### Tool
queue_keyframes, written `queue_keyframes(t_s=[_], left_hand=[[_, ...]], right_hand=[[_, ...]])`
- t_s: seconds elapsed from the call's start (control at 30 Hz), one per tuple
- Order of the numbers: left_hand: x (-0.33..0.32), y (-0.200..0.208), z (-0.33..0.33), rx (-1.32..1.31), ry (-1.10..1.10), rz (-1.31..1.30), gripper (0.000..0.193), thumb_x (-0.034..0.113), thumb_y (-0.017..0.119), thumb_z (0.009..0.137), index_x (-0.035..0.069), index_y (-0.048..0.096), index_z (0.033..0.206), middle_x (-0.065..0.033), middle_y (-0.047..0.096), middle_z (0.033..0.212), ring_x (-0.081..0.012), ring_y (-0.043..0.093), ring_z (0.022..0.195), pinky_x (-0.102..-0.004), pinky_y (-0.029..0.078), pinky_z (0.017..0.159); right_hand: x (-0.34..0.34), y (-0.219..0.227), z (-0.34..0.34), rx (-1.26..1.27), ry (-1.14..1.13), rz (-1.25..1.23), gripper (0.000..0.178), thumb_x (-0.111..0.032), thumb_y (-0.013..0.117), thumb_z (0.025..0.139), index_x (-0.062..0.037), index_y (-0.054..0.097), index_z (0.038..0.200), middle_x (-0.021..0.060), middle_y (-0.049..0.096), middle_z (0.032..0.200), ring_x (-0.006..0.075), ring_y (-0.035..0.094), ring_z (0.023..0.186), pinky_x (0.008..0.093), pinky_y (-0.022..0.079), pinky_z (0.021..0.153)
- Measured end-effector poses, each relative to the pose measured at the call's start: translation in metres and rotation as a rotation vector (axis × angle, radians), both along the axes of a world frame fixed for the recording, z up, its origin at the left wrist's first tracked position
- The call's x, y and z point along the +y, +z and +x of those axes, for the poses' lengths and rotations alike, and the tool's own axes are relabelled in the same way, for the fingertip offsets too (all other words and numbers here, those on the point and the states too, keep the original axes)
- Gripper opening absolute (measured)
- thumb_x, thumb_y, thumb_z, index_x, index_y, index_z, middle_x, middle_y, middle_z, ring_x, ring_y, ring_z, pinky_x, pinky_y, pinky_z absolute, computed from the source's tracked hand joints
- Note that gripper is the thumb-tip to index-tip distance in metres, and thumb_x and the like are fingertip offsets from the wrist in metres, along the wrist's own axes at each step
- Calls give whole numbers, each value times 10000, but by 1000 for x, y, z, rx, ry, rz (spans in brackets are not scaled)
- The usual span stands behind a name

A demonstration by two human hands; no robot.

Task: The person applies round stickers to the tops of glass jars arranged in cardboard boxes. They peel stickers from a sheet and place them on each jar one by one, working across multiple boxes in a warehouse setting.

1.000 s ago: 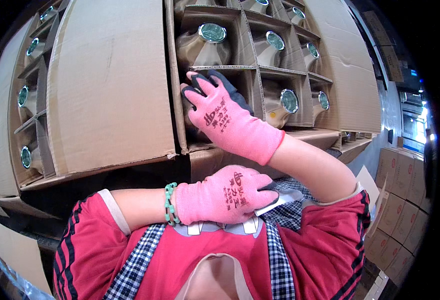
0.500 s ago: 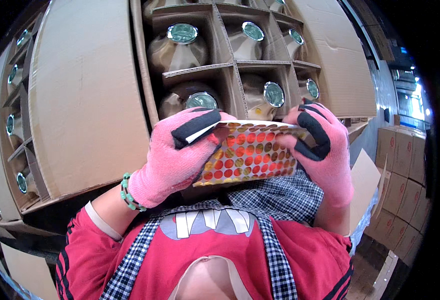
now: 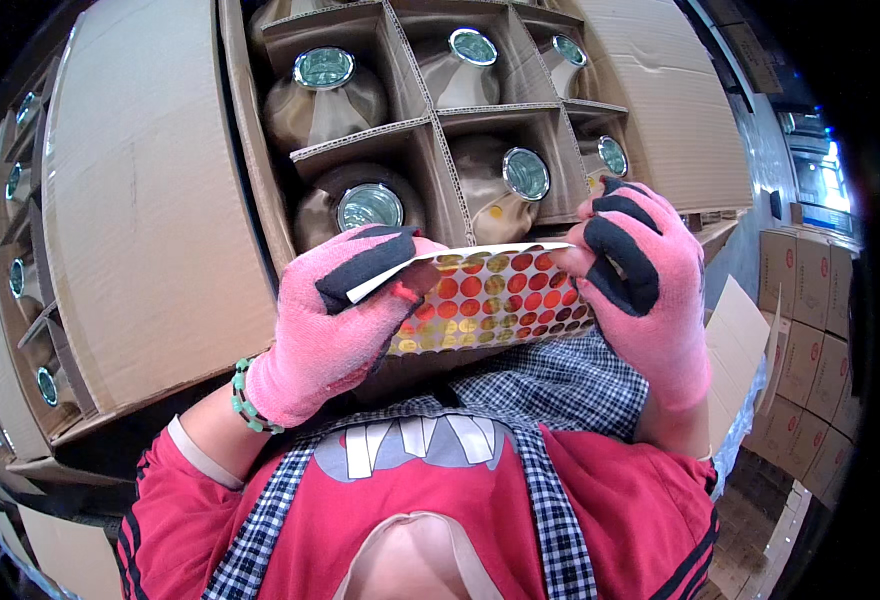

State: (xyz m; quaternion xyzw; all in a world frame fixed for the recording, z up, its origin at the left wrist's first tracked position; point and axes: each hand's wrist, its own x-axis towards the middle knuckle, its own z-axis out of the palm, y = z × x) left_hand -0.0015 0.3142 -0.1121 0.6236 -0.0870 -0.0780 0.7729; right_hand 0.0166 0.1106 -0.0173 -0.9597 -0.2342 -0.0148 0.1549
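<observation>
Between my hands is a sheet of round stickers [image 3: 490,300], with shiny red and gold dots on white backing. My left hand [image 3: 345,310], in a pink glove with black patches, is closed on the sheet's left end. My right hand [image 3: 650,280], gloved alike, pinches at its upper right corner; whether a loose sticker is between those fingertips I cannot make out. Just beyond the sheet stands an open carton [image 3: 260,150] with cardboard dividers [image 3: 430,112]. Glass jars with greenish round mouths fill its cells. The nearest middle jar [image 3: 500,190] bears a small gold dot.
A wide carton flap [image 3: 150,220] lies to the left, and beyond it another carton of glass jars [image 3: 22,280]. The right flap [image 3: 660,90] is folded outward. Stacked brown boxes [image 3: 805,340] stand at the far right, near a loose cardboard sheet [image 3: 735,345].
The carton and jars have shifted left and slightly up in view. My left hand has moved a little left with the sheet, while my right fingertips have closed at the sheet's upper corner.
</observation>
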Motion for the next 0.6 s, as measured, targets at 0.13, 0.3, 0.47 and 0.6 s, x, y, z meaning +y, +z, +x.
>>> queue_keyframes(t_s=[0.13, 0.3, 0.47, 0.6], left_hand=[[0, -1, 2, -48, -5, 54, 182, 19, 576, 715, -2, 596, 895, -96, 590, 820, -144, 555, 748, -247, 437, 683], [1, 0, 1, 3, -18, 34, 186, 20, 580, 715, 0, 597, 899, -100, 595, 836, -147, 558, 750, -248, 436, 681], [0, 1, 0, 72, 0, 36, 175, 22, 574, 725, -7, 596, 897, -74, 590, 804, -116, 542, 737, -241, 434, 671], [-3, 2, 3, 221, 46, -12, 165, 31, 566, 738, -13, 594, 895, -43, 580, 755, -84, 528, 702, -220, 431, 640]], right_hand=[[7, 1, -2, -186, -10, -30, 207, -52, 661, 557, -30, 585, 749, 93, 561, 789, 272, 540, 853, 350, 409, 769], [5, -1, 1, -223, 121, -5, 190, -24, 647, 545, -51, 582, 721, 60, 564, 739, 248, 543, 882, 349, 420, 752], [6, -4, 1, -233, 173, 4, 172, -2, 641, 528, -47, 549, 665, 50, 553, 707, 241, 545, 878, 345, 420, 752], [0, -11, 8, -17, 126, 413, 145, -4, 621, 564, -23, 529, 674, 82, 559, 746, 226, 537, 902, 351, 409, 775]])
